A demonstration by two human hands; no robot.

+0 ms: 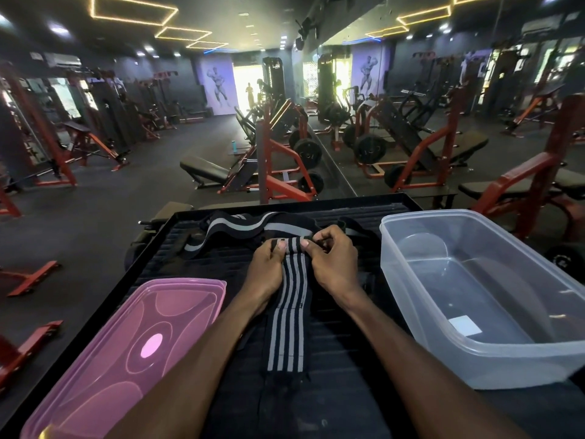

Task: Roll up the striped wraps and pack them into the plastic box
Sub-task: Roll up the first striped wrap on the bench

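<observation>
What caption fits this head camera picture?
Both hands, left and right, start rolling a striped wrap beside an empty plastic box.

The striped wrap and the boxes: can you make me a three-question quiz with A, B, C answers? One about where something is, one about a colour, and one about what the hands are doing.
1. Where is the clear plastic box?
A. on the person's right
B. on the person's left
C. on the floor

2. What colour is the lid?
A. green
B. pink
C. yellow

3. What are the left hand and right hand doing?
A. resting flat
B. lifting the lid
C. pinching the far end of the striped wrap

Answers: 1 A, it sits past the right forearm. 2 B, it shows see-through pink. 3 C, both thumbs and fingers curl round the wrap's end.
</observation>
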